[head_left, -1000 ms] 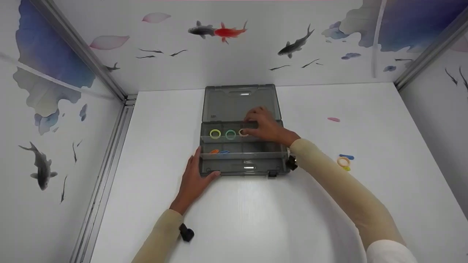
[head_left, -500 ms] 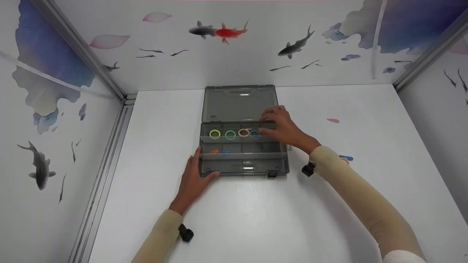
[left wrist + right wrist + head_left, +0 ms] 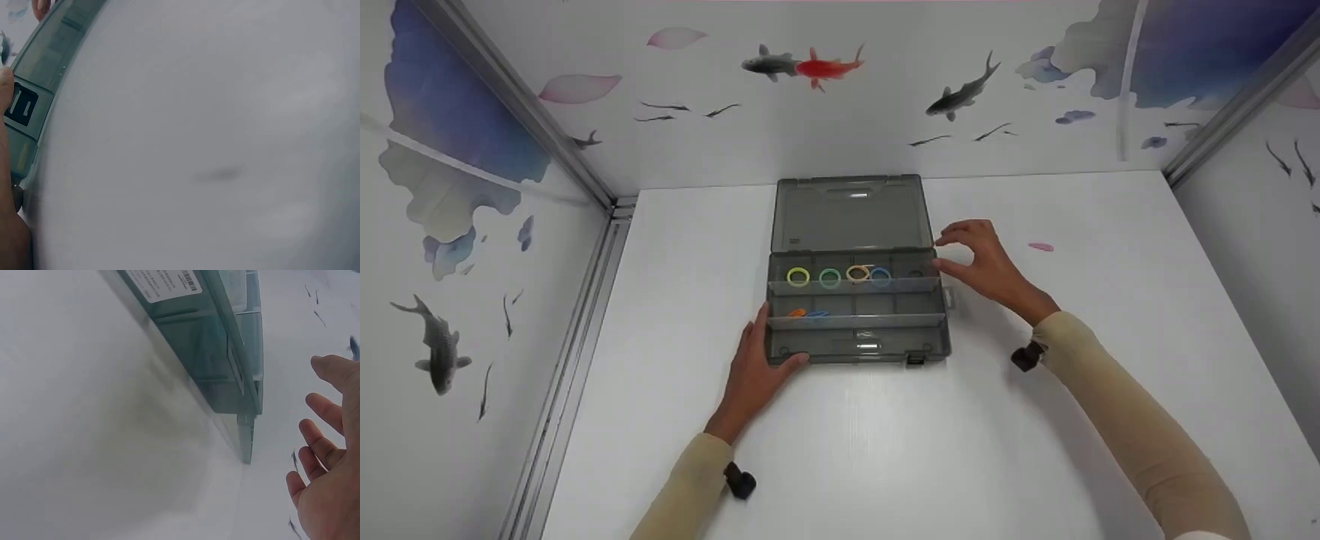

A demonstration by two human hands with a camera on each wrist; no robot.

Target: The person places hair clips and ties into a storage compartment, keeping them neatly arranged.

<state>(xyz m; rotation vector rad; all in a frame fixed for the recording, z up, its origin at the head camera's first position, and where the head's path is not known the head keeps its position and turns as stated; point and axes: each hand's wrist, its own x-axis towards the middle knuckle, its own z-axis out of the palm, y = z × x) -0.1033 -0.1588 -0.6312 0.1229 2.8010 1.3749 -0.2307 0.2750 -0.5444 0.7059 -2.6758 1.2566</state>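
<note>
A smoky translucent compartment box lies with its lid folded back. In its back row sit a yellow ring, a green ring, a peach ring and a blue ring. Small orange and blue pieces lie in the middle row. My left hand rests at the box's front left corner, fingers straight along its side and thumb at the front edge. Just off the right side, my right hand has thumb and fingers apart, with nothing between them.
A pink elongated piece lies on the white table right of my right hand. White panels with painted fish enclose the table behind and at both sides. The right sleeve crosses the table's right part.
My right hand has drawn back rightward out of the box's back row, uncovering the peach and blue rings. Its forearm now hides the small pieces on the right. My left hand stays put.
</note>
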